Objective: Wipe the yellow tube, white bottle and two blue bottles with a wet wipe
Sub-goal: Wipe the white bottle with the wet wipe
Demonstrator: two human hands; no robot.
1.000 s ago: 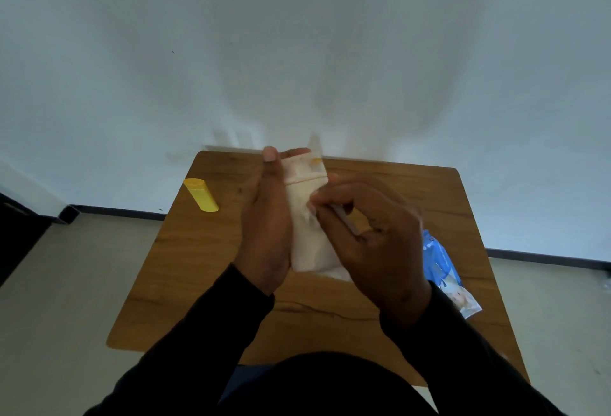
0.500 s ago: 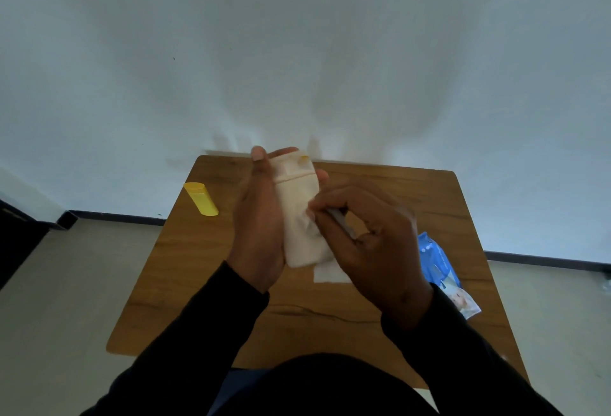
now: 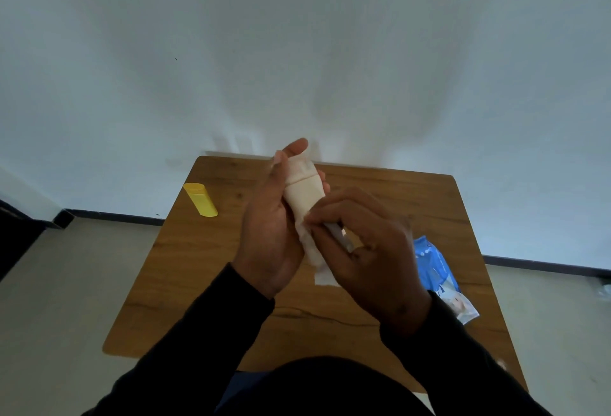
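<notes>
As the white bottle (image 3: pixel 302 199) has tilted further over the bench (image 3: pixel 205 250) middle since a second ago, I log left hand (image 3: pixel 271 227) fingers curled round it, right hand (image 3: pixel 367 250) pinching the wet wipe (image 3: pixel 310 243) lower down its side; wiping mid-course, yellow tube (image 3: pixel 200 199) lying near the far-left corner.

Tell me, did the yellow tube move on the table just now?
No. The yellow tube lies at the same spot near the left edge of the table, just as before. Only the hands shifted.

Dim, bluish, flat light; wide-angle bending at the edges, soft shadows on the wall (image 3: pixel 297 51), detail perhaps slightly blurred.
</notes>
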